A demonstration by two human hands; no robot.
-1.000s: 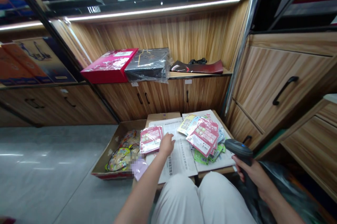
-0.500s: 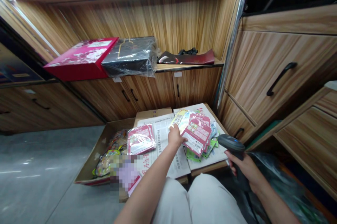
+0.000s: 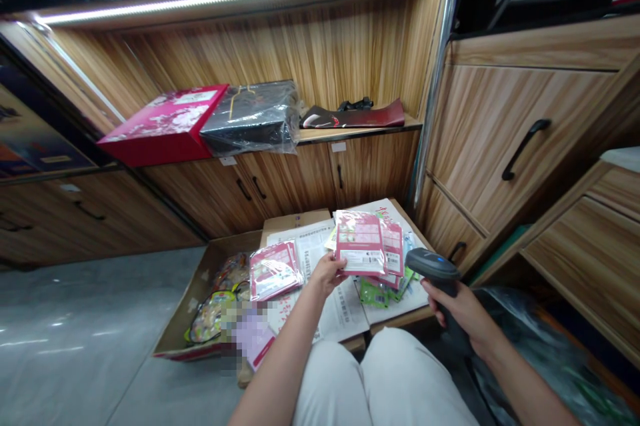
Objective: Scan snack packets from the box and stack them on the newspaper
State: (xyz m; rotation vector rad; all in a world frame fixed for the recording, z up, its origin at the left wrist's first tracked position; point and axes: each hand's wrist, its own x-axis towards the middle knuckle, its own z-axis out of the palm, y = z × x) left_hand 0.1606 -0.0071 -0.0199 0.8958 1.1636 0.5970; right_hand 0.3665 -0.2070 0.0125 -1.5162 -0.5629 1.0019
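Observation:
Between the thumb and fingers of my left hand (image 3: 327,274) is a pink packet (image 3: 359,243) in clear plastic, its white label with a barcode facing up. Under and beside it lie more pink packets (image 3: 395,246) and some green packets (image 3: 377,294), spread over newspaper. My right hand (image 3: 463,316) is wrapped round the handle of a black barcode scanner (image 3: 433,266), whose head points left toward the packets. To the left of my left hand, a stack of similar pink packets (image 3: 275,269) rests on the newspaper (image 3: 313,249).
An open cardboard box (image 3: 175,326) with packaged goods stands at the left. Behind, a shelf carries a pink box (image 3: 165,123), a plastic-wrapped black box (image 3: 250,119) and a dark red flat item (image 3: 360,116). Wooden cabinets (image 3: 500,119) flank the right.
My left hand has drawn one pink packet off the fanned pile and raised it slightly. My right hand still holds the scanner, in nearly the same place. The view has shifted a little.

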